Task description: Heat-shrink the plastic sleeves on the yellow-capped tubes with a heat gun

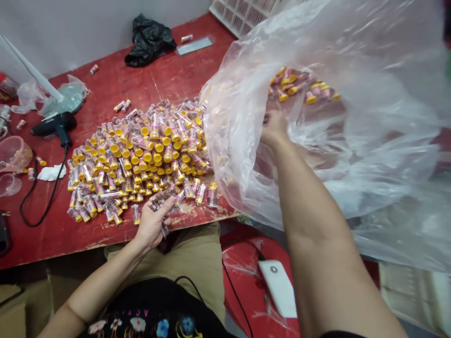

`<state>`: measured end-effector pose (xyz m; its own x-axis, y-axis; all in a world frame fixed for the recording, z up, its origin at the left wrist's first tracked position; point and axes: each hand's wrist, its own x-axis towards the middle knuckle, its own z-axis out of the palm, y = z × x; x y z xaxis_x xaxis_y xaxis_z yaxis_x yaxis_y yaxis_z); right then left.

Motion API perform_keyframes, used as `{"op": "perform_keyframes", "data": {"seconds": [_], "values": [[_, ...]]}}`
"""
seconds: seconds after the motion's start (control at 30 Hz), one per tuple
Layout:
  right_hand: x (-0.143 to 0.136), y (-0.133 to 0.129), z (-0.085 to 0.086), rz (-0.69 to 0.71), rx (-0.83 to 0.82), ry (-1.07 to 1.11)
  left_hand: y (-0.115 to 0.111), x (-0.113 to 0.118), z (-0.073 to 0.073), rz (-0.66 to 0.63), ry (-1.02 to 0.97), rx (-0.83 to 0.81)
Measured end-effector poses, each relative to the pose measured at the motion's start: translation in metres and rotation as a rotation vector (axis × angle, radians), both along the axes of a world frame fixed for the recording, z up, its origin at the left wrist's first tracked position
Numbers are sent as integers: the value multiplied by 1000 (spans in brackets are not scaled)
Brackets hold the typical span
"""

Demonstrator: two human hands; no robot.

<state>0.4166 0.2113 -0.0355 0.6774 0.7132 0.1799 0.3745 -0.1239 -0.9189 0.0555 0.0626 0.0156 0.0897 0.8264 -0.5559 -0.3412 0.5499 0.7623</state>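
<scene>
A big pile of small clear tubes with yellow caps [141, 155] lies on the red table. At the pile's near edge, my left hand [153, 223] is closed around a bunch of clear plastic pieces with dark marks [161, 199]; their exact kind is hard to make out. My right hand [275, 126] reaches into the mouth of a large clear plastic bag [239, 117], its fingers partly hidden and blurred. Inside the bag, beyond that hand, several more yellow-capped tubes [303, 87] are visible.
A black heat gun [56, 126] and a pink basket [14, 152] are on the left. Toward the back lie a crumpled black bag [150, 40] and a white crate [243, 14]. Below the table edge, a white device [278, 286] rests on a red stool [236, 277].
</scene>
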Motion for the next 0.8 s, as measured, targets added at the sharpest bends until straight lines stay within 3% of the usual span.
{"op": "perform_keyframes", "data": {"seconds": [0.07, 0.17, 0.27, 0.4, 0.53, 0.7, 0.8], "values": [[6, -22, 3, 11, -60, 143, -3, 0, -1, 2, -9, 13], [-20, -79, 12, 136, 69, 484, -10, 2, -4, -11, -45, 17], [-88, -146, 20, 345, 201, 608, -18, 5, -6, -25, -132, 13], [-194, -204, 24, 488, 22, 515, -29, 1, -5, -15, -212, -15], [-255, -211, 17, 471, 60, 482, -38, -15, -4, 45, -219, -7], [-276, -206, 12, 453, 103, 341, -46, -29, -6, 186, -237, 37], [-280, -209, 16, 489, 116, 414, -48, -31, -4, 246, -286, 14]]}}
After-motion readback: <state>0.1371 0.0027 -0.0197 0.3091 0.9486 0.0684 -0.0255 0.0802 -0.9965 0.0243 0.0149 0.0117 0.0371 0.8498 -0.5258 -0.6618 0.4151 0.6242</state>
